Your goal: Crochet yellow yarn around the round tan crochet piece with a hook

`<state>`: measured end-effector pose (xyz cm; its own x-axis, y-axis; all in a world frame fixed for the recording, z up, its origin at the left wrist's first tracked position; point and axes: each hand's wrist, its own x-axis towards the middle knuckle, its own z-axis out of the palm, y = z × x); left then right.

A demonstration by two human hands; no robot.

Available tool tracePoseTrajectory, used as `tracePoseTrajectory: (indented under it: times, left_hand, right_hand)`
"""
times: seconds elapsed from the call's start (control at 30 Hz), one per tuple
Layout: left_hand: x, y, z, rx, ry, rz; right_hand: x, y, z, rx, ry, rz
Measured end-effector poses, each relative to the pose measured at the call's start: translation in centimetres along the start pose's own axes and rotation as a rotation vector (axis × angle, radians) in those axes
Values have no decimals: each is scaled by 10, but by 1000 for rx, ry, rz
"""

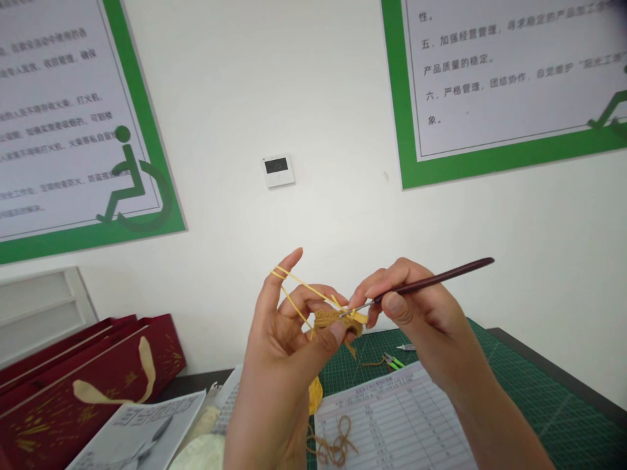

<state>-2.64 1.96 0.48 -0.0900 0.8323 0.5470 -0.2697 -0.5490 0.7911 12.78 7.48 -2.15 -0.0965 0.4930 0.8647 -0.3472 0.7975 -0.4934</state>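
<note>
Between thumb and fingers, my left hand (289, 339) pinches a small tan and yellow crochet piece (330, 320). Yellow yarn (300, 281) wraps round its raised index finger and runs down to the piece. My right hand (416, 307) grips a crochet hook (435, 281) by its dark red handle, its metal tip at the top of the piece. A short tan tail hangs below the work. Partly hidden behind my left wrist is a yellow yarn ball (315, 395).
A printed sheet (392, 418) and loose tan yarn (337, 444) lie on the green cutting mat (548, 405). Green-handled snips (393, 362) lie behind the sheet. Dark red gift bags (98, 385) and papers (147, 431) are at left. A white wall with posters stands behind.
</note>
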Motion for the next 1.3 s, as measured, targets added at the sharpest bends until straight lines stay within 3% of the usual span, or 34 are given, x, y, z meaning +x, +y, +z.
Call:
tracePoseTrajectory:
  times: [0.23, 0.67, 1.07, 1.3]
  left_hand:
    - [1, -1, -4, -16, -46, -42]
    - [0, -6, -1, 7, 27, -33]
    - [3, -6, -6, -12, -18, -57]
    - [3, -6, -2, -1, 29, -21]
  right_hand:
    - [1, 0, 0, 53, -1, 28]
    - [2, 6, -1, 106, -4, 51]
    - [3, 5, -4, 198, 2, 70]
    - [2, 2, -4, 59, 33, -6]
